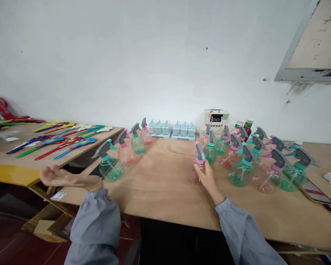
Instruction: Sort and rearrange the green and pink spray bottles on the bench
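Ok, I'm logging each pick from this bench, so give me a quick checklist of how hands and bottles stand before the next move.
1. Right hand gripping the pink clear plastic spray bottle with grey trigger: ok.
2. That bottle upright on the plywood tabletop: ok.
3. Left hand free, palm open: ok.
4. Left hand clear of the green clear plastic spray bottle beside it: ok.
5. Bottle's cap tight: cannot tell.
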{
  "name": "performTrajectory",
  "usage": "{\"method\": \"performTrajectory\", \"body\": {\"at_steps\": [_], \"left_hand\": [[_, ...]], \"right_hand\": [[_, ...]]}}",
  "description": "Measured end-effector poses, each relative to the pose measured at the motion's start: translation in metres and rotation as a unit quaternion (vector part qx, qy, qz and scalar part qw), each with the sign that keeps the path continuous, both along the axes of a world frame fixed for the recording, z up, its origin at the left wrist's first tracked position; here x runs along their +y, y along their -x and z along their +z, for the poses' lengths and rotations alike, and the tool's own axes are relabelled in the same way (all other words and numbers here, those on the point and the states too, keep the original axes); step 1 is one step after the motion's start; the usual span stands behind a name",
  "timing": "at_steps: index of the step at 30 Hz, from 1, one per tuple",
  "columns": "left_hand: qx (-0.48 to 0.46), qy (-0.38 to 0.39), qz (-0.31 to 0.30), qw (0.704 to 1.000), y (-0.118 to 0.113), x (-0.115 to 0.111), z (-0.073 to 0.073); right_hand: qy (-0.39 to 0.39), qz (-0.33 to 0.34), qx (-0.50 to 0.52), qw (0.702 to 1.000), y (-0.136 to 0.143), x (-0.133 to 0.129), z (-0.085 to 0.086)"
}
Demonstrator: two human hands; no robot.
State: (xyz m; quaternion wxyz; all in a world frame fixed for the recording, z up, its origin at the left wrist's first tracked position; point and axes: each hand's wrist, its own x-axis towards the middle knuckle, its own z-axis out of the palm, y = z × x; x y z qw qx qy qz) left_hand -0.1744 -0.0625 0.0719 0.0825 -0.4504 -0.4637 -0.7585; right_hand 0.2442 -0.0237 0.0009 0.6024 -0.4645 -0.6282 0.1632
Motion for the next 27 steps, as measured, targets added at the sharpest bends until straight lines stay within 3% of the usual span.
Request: {"method": "performTrajectory", "body": {"at_steps": [1,2,3,4,5,7,10,13,16,18,22,27], "left_hand": [[-0.032,-0.113,0.063,0.991,-0.014,-0.003,0.001],[-0.030,-0.192,0.086,0.977,-0.032,-0.006,0.003],[-0.005,-0.220,0.055,0.974,-0.053,-0.008,0.005],[0.041,-0.187,-0.017,0.981,-0.078,-0.009,0.007],[0.110,-0.079,-0.119,0.984,-0.104,-0.009,0.008],[0.201,0.096,-0.266,0.938,-0.159,-0.004,0.008],[0.138,0.207,-0.408,0.878,-0.229,0.013,0.003],[0.028,0.227,-0.472,0.852,-0.268,0.036,-0.006],[-0.004,0.204,-0.483,0.852,-0.274,0.050,-0.010],[-0.007,0.192,-0.508,0.840,-0.267,0.053,-0.010],[-0.066,0.227,-0.588,0.774,-0.244,0.052,-0.006],[-0.195,0.250,-0.644,0.697,-0.232,0.053,-0.006]], "right_hand": [[-0.004,0.004,-0.001,1.000,0.001,0.000,-0.002],[-0.008,0.010,-0.001,1.000,0.002,0.001,-0.003],[-0.013,0.018,-0.001,1.000,0.004,0.000,-0.005],[-0.017,0.026,-0.002,0.999,0.006,-0.001,-0.006],[-0.020,0.034,-0.004,0.999,0.009,-0.002,-0.007],[-0.025,0.052,-0.013,0.998,0.015,-0.006,-0.009],[-0.041,0.092,-0.035,0.994,0.023,-0.011,-0.011],[-0.033,0.131,-0.054,0.989,0.025,-0.012,-0.014],[-0.027,0.134,-0.058,0.989,0.014,-0.010,-0.010],[-0.057,0.064,-0.030,0.996,0.002,-0.004,-0.001],[-0.128,-0.160,0.022,0.978,-0.026,0.027,0.028],[-0.107,-0.249,-0.029,0.962,-0.046,0.083,0.042]]}}
